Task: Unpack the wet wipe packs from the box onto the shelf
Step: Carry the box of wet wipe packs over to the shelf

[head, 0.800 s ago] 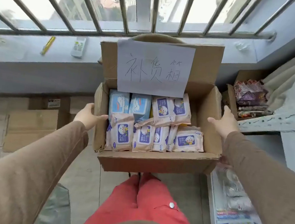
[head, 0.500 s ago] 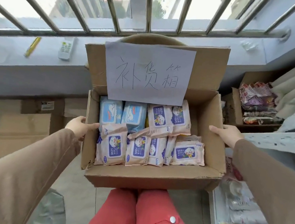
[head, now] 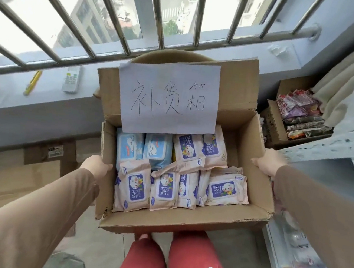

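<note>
- Raised and drawn nearer since the earlier frames, the box (head: 183,221) now sits higher against the window bars, carried over the person's red-clad legs.
- Left hand (head: 95,166) grips the left wall, thumb hooked over its rim; right hand (head: 267,164) clasps the right wall, fingers hidden outside.
- Wet wipe packs (head: 180,174) all lie inside, none lifted out.
- Shelf (head: 308,219) stands just right; unpacking seems not yet begun.

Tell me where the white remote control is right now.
The remote control lies in the upper left of the head view, on the grey window ledge beneath the bars, between the yellow pen and the cardboard box.
</note>
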### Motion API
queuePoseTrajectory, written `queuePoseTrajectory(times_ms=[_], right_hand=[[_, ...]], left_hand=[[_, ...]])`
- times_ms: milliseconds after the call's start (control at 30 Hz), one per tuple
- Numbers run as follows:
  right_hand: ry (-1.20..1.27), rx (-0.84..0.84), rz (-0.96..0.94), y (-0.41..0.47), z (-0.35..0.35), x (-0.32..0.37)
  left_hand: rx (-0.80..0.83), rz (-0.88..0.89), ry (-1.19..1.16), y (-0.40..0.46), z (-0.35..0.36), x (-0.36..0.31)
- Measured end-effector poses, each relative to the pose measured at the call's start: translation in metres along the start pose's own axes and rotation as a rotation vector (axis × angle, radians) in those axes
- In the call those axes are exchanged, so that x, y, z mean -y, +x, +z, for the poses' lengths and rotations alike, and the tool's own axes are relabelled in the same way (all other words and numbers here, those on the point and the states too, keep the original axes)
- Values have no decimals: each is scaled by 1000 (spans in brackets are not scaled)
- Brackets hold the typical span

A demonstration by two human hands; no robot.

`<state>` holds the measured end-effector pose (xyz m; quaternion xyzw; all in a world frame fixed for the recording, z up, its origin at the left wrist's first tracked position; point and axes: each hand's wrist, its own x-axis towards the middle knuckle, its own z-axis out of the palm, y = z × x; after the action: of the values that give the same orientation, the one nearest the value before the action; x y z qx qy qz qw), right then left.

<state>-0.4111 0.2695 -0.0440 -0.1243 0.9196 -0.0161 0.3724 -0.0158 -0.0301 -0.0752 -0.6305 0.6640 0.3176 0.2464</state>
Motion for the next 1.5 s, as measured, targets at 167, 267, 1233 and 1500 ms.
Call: queuePoseTrajectory(times_ms=[167, 267, 1233, 1500], right_hand=[[112, -54, 59, -64, 38, -45], [140, -72, 114, -129, 70, -76], [873, -144, 1003, -807, 556, -546], [921, -140, 1099, -889, 620, -698]], left_hand=[[-14, 116, 50, -20, -3, 21], [-6, 225, 118, -42, -6, 35], [256, 1069, 1011, -481, 398, 160], [368, 1107, 1079, -595, 561, 189]])
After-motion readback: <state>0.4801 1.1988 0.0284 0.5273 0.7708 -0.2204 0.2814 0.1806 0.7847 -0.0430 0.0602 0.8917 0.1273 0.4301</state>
